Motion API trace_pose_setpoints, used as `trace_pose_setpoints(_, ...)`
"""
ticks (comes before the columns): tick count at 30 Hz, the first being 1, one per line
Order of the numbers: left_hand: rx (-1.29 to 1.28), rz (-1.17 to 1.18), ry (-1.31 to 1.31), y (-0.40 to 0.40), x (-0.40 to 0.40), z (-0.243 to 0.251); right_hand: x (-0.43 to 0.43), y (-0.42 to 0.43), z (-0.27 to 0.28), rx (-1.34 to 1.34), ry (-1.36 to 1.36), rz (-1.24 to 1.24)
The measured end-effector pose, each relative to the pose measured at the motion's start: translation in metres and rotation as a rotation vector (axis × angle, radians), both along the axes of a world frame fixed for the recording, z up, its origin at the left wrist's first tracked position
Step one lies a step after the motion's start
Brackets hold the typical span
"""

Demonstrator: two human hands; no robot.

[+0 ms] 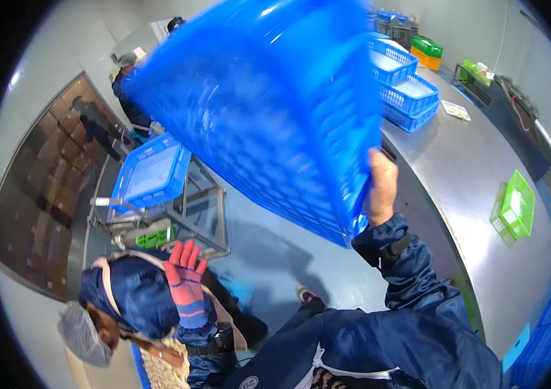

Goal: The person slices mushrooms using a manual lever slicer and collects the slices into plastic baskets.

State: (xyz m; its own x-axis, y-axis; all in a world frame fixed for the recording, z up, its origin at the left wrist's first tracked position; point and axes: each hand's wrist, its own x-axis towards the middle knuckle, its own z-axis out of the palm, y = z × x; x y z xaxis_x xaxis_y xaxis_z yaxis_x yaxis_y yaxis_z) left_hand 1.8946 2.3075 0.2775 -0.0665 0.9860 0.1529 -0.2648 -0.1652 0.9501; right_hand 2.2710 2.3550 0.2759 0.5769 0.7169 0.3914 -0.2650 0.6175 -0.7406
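My right hand (382, 187), bare, grips the lower right edge of a large blue plastic crate (251, 112). Raised and tilted in front of me, the crate is motion-blurred, with a lattice-like pattern, and hides much of the room behind it. My left hand (188, 287) wears a pink and blue striped knit glove. Its fingers are extended with nothing in them, and in the picture it overlaps the back of a bending co-worker (134, 291); whether it touches them I cannot tell.
Left stands a metal rack (202, 209) bearing a blue crate (151, 170). Along the right runs a steel table (450, 160) with stacked blue crates (409, 97), a white tray (456, 111) and a green basket (517, 204). Pale pieces (173, 362) lie by the co-worker's hand. Other people stand farther back.
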Motion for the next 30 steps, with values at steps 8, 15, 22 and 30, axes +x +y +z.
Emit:
trace_pose_setpoints(8, -0.19, -0.413, -0.66, 0.16, -0.029, -0.006, -0.032, 0.129, -0.025, 0.04, -1.103, -0.154)
trace_pose_setpoints(15, -0.29, -0.202, -0.396, 0.259, 0.009, -0.03, -0.018, 0.266, -0.039, 0.137, -1.199, -0.068)
trace_pose_setpoints(22, -0.194, -0.08, -0.248, 0.378, 0.036, -0.018, 0.011, 0.437, -0.026, 0.26, -1.205, -0.012)
trace_pose_setpoints(30, -0.143, -0.055, -0.188, 0.557, 0.031, -0.014, 0.014, 0.611, -0.028, 0.208, -1.345, 0.08)
